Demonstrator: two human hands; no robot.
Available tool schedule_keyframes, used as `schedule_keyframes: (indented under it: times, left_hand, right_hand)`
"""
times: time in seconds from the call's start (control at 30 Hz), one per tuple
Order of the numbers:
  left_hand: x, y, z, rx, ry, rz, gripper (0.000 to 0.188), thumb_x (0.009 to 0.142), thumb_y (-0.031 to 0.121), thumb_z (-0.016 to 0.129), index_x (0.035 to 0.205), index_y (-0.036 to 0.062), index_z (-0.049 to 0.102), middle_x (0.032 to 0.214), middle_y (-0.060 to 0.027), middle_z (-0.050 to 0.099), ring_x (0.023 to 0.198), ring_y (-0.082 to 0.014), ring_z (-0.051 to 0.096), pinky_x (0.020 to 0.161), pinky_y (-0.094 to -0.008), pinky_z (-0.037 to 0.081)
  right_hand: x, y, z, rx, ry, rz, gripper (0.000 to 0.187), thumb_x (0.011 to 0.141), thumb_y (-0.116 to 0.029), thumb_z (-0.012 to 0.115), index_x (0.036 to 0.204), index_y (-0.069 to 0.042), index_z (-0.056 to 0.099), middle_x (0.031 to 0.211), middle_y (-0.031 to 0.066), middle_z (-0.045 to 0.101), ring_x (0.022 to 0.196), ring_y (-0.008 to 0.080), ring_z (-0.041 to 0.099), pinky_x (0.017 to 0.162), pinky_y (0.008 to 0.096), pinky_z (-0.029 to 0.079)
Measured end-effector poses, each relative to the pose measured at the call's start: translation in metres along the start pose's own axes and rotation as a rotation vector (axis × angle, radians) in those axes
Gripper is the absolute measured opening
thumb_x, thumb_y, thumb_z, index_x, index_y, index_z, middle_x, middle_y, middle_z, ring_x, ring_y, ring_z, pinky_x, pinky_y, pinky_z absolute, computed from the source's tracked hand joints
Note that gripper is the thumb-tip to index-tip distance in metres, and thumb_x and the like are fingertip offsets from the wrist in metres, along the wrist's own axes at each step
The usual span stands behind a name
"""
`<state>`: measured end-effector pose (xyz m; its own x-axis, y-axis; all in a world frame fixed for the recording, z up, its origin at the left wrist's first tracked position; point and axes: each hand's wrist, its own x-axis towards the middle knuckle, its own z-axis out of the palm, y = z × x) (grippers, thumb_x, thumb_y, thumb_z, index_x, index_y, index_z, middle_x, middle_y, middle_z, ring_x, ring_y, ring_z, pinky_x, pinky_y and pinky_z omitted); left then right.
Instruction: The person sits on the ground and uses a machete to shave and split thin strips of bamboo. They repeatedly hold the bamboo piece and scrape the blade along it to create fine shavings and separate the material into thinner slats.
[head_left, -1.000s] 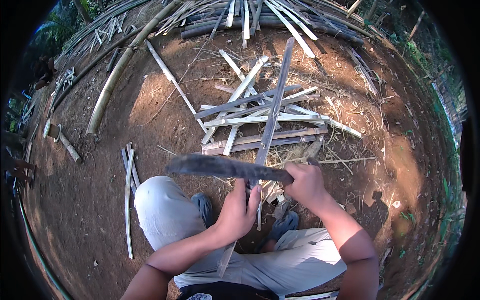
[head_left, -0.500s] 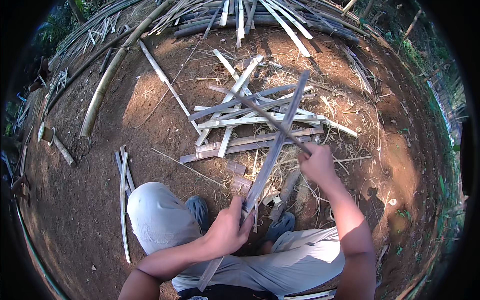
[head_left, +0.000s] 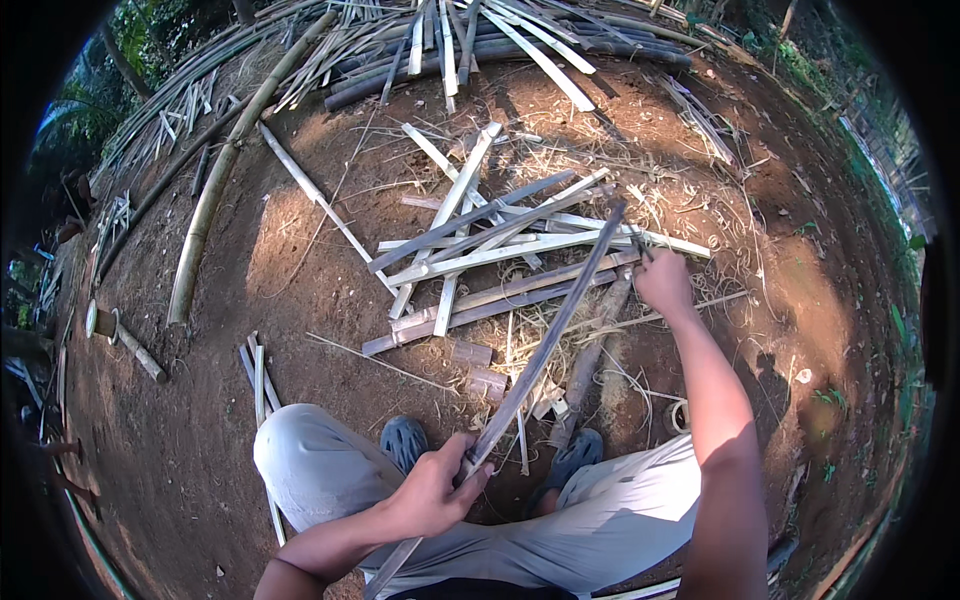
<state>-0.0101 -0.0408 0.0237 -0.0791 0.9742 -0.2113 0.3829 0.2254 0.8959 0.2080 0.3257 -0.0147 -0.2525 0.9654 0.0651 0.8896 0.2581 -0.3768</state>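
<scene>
Grey-brown bamboo strip (head_left: 545, 352) is gripped near its lower end by the curled fingers of the left hand (head_left: 432, 495), slanted from over the pale trousers (head_left: 620, 525) out across the bare ground (head_left: 170, 450) to the pile of split strips (head_left: 540, 249), its far tip now lower and its face turned more edge-on than half a second ago. Right hand (head_left: 665, 282) has been moved farther out, beside that tip, fingers closed around the machete (head_left: 640, 243); its blade, earlier seen crossing the strip, is now mostly hidden, contact unclear.
</scene>
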Motion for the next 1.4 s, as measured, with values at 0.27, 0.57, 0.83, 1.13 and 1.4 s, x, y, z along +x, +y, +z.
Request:
schedule_keyframes:
  times: [0.27, 0.57, 0.83, 1.13, 1.4]
  left_hand:
    - [-0.027, 0.024, -0.038, -0.199, 0.22, -0.205, 0.015, 0.099, 0.015, 0.065, 0.098, 0.004, 0.055, 0.074, 0.0001, 0.053, 0.067, -0.0067, 0.048, 0.06, -0.0283, 0.043]
    - [-0.142, -0.035, -0.083, 0.039, 0.864, -0.245, 0.031, 0.099, 0.034, 0.066, 0.094, 0.0056, 0.053, 0.067, 0.0009, 0.046, 0.062, -0.0091, 0.043, 0.057, -0.0301, 0.038]
    - [-0.218, -0.208, -0.033, 0.18, 1.129, -0.778, 0.044, 0.093, 0.042, 0.069, 0.1, 0.0002, 0.059, 0.074, -0.0203, 0.065, 0.068, -0.0337, 0.065, 0.064, -0.0448, 0.048]
    - [-0.277, -0.348, 0.031, 0.143, 1.138, -1.017, 0.047, 0.089, 0.045, 0.072, 0.104, 0.0019, 0.062, 0.086, -0.0237, 0.07, 0.084, -0.0416, 0.069, 0.074, -0.0506, 0.053]
    - [-0.26, -0.395, -0.024, 0.089, 1.323, -0.853, 0.044, 0.089, 0.043, 0.075, 0.102, 0.0025, 0.063, 0.089, -0.0208, 0.07, 0.087, -0.0338, 0.068, 0.075, -0.0461, 0.053]
  right_hand:
    - [0.048, 0.074, 0.006, 0.132, 0.118, 0.217, 0.025, 0.079, -0.019, 0.066, 0.088, 0.004, 0.072, 0.094, 0.0284, 0.071, 0.097, 0.0431, 0.069, 0.086, 0.0476, 0.054]
    - [0.038, 0.034, 0.021, -0.066, -0.038, -0.293, 0.02, 0.077, -0.01, 0.067, 0.07, 0.001, 0.052, 0.068, 0.0226, 0.06, 0.066, 0.0406, 0.06, 0.066, 0.0465, 0.049]
    - [0.031, -0.02, 0.031, -0.089, -0.094, -0.457, 0.016, 0.077, -0.005, 0.062, 0.071, 0.003, 0.049, 0.065, 0.0206, 0.055, 0.06, 0.0362, 0.055, 0.063, 0.045, 0.046]
    - [0.038, 0.003, 0.042, -0.249, -0.173, -0.469, 0.018, 0.08, -0.009, 0.062, 0.082, 0.009, 0.063, 0.077, 0.0301, 0.063, 0.073, 0.0466, 0.062, 0.07, 0.0513, 0.047]
    - [0.029, 0.008, 0.026, -0.38, -0.2, -0.41, 0.018, 0.077, -0.009, 0.064, 0.083, 0.008, 0.063, 0.076, 0.0288, 0.063, 0.072, 0.0461, 0.061, 0.069, 0.0499, 0.047]
